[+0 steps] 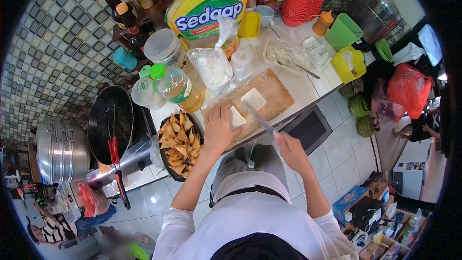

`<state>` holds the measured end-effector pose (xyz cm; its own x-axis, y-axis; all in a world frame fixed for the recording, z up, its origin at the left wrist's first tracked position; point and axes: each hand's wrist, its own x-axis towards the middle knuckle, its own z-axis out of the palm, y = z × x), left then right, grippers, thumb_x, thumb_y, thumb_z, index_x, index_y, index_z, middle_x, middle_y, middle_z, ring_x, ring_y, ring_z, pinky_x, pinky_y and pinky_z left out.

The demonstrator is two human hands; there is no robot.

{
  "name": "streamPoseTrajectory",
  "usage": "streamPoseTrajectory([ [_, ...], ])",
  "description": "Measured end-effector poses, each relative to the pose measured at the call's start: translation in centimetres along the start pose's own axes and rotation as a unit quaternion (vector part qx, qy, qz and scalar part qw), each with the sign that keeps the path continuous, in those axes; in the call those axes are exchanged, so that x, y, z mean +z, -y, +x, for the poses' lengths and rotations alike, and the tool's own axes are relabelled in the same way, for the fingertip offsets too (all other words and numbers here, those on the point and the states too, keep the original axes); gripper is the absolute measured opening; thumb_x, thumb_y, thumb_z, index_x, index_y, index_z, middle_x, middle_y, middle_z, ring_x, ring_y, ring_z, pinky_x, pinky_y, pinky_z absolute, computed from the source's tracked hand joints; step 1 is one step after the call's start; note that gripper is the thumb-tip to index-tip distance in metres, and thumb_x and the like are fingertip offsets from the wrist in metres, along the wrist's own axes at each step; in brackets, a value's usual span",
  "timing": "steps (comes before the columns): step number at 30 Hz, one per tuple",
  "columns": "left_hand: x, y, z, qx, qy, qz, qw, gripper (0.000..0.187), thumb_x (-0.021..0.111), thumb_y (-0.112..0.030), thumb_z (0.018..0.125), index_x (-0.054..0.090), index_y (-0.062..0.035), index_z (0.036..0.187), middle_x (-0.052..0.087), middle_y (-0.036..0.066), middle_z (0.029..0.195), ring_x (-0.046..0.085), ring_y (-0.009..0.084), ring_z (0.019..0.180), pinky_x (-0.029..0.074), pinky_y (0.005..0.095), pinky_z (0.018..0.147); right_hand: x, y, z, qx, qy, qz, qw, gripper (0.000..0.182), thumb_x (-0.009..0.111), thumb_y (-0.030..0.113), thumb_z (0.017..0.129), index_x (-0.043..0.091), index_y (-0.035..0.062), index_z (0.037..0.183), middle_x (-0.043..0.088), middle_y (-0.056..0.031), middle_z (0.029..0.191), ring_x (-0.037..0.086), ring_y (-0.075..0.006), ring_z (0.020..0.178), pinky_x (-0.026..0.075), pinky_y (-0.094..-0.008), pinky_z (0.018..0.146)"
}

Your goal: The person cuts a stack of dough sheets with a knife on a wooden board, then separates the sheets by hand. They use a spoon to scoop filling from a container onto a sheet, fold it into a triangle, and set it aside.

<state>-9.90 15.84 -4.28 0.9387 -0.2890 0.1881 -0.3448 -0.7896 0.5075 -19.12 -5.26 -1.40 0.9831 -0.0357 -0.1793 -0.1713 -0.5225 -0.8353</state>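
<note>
My right hand [291,150] is closed round the handle of a kitchen knife [262,121], its blade pointing up and left across the cutting board [277,97]. The blade's tip reaches the near edge of a flat white square piece [253,99] lying on the board. My left hand [220,127] grips a second white square piece [237,116] at the board's left part, thumb on the near side and fingers on the far side. Left of this hand, a black tray [183,177] holds a pile of golden fried triangles [179,139].
Behind the board stand an oil bottle [178,89], a knotted bag of white powder [214,73] and a Sedaap pouch [207,17]. A tub of pale filling [281,54] with a spoon is at the back right. A wok [111,125] sits on the stove, left.
</note>
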Motion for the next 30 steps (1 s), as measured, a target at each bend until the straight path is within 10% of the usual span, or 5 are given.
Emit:
streamPoseTrajectory([
  [5, -0.9, -0.4, 1.0, -0.026, 0.060, 0.049, 0.997, 0.062, 0.077, -0.038, 0.062, 0.054, -0.0010, 0.107, 0.052, 0.016, 0.109, 0.050, 0.0320, 0.105, 0.036, 0.0477, 0.090, -2.0, -2.5, 2.1, 0.003, -0.110, -0.029, 0.993, 0.040, 0.041, 0.034, 0.096, 0.048, 0.0010, 0.074, 0.042, -0.0085, 0.051, 0.043, -0.0151, 0.047, 0.035, -0.0319, 0.048],
  [17, -1.2, -0.5, 0.1, 0.056, 0.090, -0.078, 0.991, 0.059, 0.073, -0.020, 0.067, 0.043, -0.0063, 0.116, 0.050, 0.019, 0.107, 0.050, 0.0369, 0.101, 0.038, 0.0463, 0.087, -0.8, -2.4, 2.9, 0.162, 0.040, 0.158, 0.973, 0.044, 0.039, 0.042, 0.095, 0.051, 0.0043, 0.076, 0.042, -0.0013, 0.051, 0.040, -0.0091, 0.043, 0.034, -0.0273, 0.042],
  [21, -1.2, -0.9, -0.4, 0.106, 0.083, -0.134, 0.982, 0.057, 0.069, -0.013, 0.071, 0.040, -0.0057, 0.119, 0.049, 0.020, 0.108, 0.049, 0.0382, 0.101, 0.040, 0.0446, 0.087, 0.6, -3.6, 3.4, 0.075, 0.070, 0.135, 0.986, 0.038, 0.041, 0.040, 0.095, 0.046, 0.0070, 0.078, 0.034, 0.0035, 0.050, 0.030, -0.0050, 0.036, 0.025, -0.0221, 0.032],
  [27, -1.4, -1.3, 1.0, 0.091, 0.036, -0.120, 0.988, 0.069, 0.071, -0.026, 0.072, 0.037, -0.0070, 0.128, 0.046, 0.020, 0.114, 0.046, 0.0380, 0.105, 0.038, 0.0432, 0.088, -1.7, -1.6, 3.7, 0.069, 0.092, 0.060, 0.992, 0.047, 0.044, 0.042, 0.093, 0.052, -0.0011, 0.076, 0.049, -0.0107, 0.057, 0.047, -0.0192, 0.051, 0.039, -0.0334, 0.052],
  [30, -1.1, -2.4, 3.0, 0.091, 0.010, 0.059, 0.994, 0.077, 0.073, -0.033, 0.069, 0.036, -0.0076, 0.131, 0.046, 0.018, 0.115, 0.046, 0.0350, 0.104, 0.038, 0.0420, 0.084, -3.0, -2.8, 3.9, 0.059, 0.064, 0.045, 0.995, 0.039, 0.050, 0.039, 0.092, 0.053, 0.0021, 0.080, 0.041, 0.0008, 0.053, 0.038, -0.0073, 0.044, 0.032, -0.0261, 0.041],
])
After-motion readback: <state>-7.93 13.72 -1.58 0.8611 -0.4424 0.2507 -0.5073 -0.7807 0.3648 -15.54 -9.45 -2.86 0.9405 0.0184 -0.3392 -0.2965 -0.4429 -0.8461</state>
